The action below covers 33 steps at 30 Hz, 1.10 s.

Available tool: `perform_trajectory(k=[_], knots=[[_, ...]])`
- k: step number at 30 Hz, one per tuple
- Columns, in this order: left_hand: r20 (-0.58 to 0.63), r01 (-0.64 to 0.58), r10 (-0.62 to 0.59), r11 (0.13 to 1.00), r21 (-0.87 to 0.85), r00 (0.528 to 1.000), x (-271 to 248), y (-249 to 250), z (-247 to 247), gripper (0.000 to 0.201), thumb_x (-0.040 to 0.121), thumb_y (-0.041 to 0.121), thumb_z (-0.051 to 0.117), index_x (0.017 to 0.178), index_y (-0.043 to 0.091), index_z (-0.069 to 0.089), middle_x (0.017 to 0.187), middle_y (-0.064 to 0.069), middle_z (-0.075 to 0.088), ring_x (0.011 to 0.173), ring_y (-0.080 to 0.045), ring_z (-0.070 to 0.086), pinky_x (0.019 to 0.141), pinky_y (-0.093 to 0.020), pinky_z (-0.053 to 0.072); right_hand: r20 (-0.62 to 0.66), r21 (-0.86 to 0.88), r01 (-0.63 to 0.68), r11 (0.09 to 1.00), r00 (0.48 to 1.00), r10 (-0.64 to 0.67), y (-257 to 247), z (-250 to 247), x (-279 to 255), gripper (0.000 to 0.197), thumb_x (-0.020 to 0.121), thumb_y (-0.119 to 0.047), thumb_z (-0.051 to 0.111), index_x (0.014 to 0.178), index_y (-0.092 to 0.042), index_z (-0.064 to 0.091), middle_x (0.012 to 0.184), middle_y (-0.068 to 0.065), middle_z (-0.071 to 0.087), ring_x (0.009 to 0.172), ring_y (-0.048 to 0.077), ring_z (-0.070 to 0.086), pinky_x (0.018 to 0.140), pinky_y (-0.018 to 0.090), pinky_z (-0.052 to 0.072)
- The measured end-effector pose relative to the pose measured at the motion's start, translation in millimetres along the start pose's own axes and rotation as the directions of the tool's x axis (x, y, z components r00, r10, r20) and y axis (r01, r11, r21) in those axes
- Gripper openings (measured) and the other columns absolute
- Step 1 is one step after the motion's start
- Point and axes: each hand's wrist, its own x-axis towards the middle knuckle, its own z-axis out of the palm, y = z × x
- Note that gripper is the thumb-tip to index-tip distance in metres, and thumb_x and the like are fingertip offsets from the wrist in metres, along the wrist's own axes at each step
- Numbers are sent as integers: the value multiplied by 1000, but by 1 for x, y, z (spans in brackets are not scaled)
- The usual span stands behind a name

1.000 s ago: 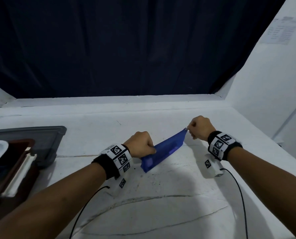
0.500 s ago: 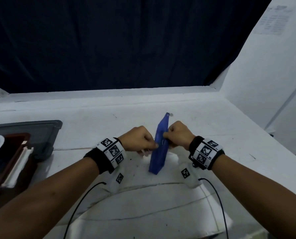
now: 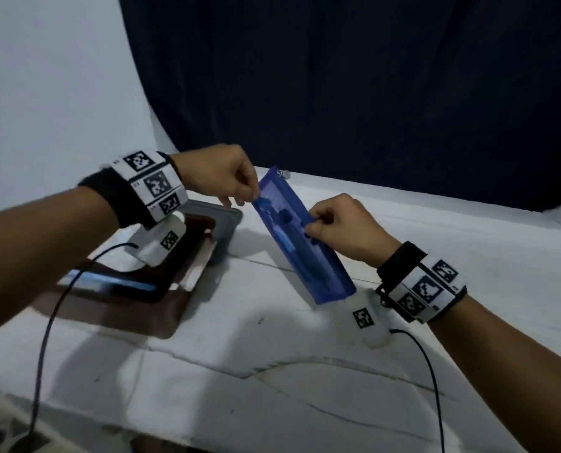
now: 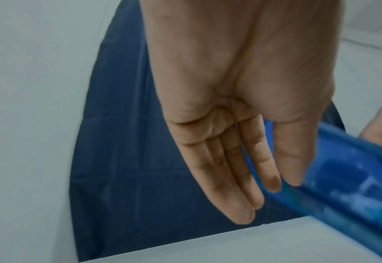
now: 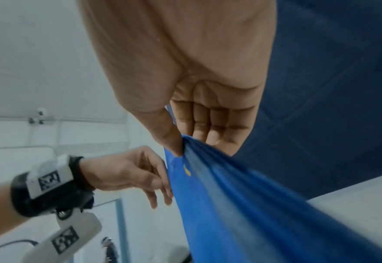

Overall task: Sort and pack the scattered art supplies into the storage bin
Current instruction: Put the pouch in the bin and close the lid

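A translucent blue zip pouch (image 3: 300, 253) with dark shapes inside hangs tilted above the white table, its zip pull (image 3: 284, 174) at the far top end. My left hand (image 3: 251, 197) pinches its upper left edge between thumb and forefinger; the other fingers stay straight. My right hand (image 3: 310, 227) pinches the opposite edge lower down. In the left wrist view the pouch (image 4: 343, 186) runs past my thumb. In the right wrist view my thumb presses into the pouch (image 5: 253, 204). The grey storage bin (image 3: 231, 223) sits just left of the pouch, under my left wrist.
A dark red tray-like item (image 3: 161, 289) lies in and in front of the bin, with a blue strip (image 3: 115, 282) on it. A dark curtain (image 3: 370, 93) hangs behind the table. Wrist cables trail over the white table (image 3: 305, 371).
The pouch stood on end on the table between both hands; now it is lifted, tilted and carried left, close to the bin. My left hand has risen. Both hands keep their pinch.
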Motion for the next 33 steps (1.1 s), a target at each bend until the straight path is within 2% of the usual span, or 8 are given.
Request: perform_trajectory(k=[5, 12, 16, 18, 24, 29, 32, 33], knots=[[15, 129, -136, 963, 236, 991, -65, -76, -51, 15, 81, 20, 74, 66, 17, 71, 53, 15, 64, 50, 1, 59, 58, -19, 47, -10, 107, 177, 978, 984, -177, -90, 32, 29, 10, 83, -14, 67, 76, -11, 73, 70, 3, 72, 74, 23, 69, 75, 46, 57], [211, 269, -337, 917, 294, 918, -137, -174, -74, 28, 67, 36, 86, 80, 16, 73, 79, -1, 73, 73, -21, 64, 72, -32, 54, 59, 182, 277, 943, 955, -292, -183, 80, 54, 8, 87, -15, 68, 86, -12, 75, 79, 4, 75, 78, 24, 72, 72, 53, 57], [362, 244, -371, 904, 350, 855, -148, -207, -67, 37, 67, 38, 86, 88, 14, 67, 80, 5, 65, 69, -7, 54, 66, -18, 45, 148, 142, 273, 951, 944, -293, -208, 105, 63, 7, 88, -13, 69, 84, -13, 75, 70, -2, 73, 62, 5, 67, 56, 19, 51], [427, 176, -339, 910, 376, 838, -146, -221, -59, 37, 67, 39, 84, 85, 17, 61, 75, 9, 59, 71, -8, 52, 66, -20, 45, 192, 118, 242, 963, 946, -262, -214, 115, 63, 9, 88, -12, 69, 81, -12, 75, 67, -3, 72, 57, 3, 64, 51, 10, 42], [420, 25, -186, 932, 362, 888, -134, -237, -48, 37, 69, 32, 85, 82, 35, 50, 78, 23, 48, 78, -2, 52, 63, -13, 40, 272, 1, 185, 983, 946, -178, -219, 132, 60, 8, 87, -13, 69, 82, -16, 76, 70, -4, 72, 61, 5, 65, 58, 15, 45], [442, -147, -67, 889, 434, 895, -125, -246, -48, 60, 58, 51, 87, 109, 33, 62, 108, 14, 61, 104, -16, 57, 95, -28, 48, 300, -54, 158, 986, 945, -135, -222, 134, 53, 5, 88, -15, 70, 86, -13, 75, 75, 2, 72, 71, 15, 68, 70, 34, 53], [459, -206, 16, 907, 368, 888, -121, -244, -57, 25, 75, 33, 82, 79, 38, 58, 84, 15, 59, 85, -20, 58, 79, -26, 47, 308, -50, 160, 986, 941, -138, -225, 137, 51, 11, 88, -13, 70, 82, -21, 74, 73, -4, 72, 69, 9, 67, 66, 26, 52], [450, -225, 36, 899, 375, 892, -117, -247, -60, 33, 80, 26, 79, 71, 39, 50, 76, 18, 54, 76, -16, 54, 71, -21, 44, 310, -63, 168, 984, 940, -141, -226, 139, 51, 11, 88, -13, 70, 81, -21, 73, 74, -4, 72, 69, 8, 67, 67, 26, 52]])
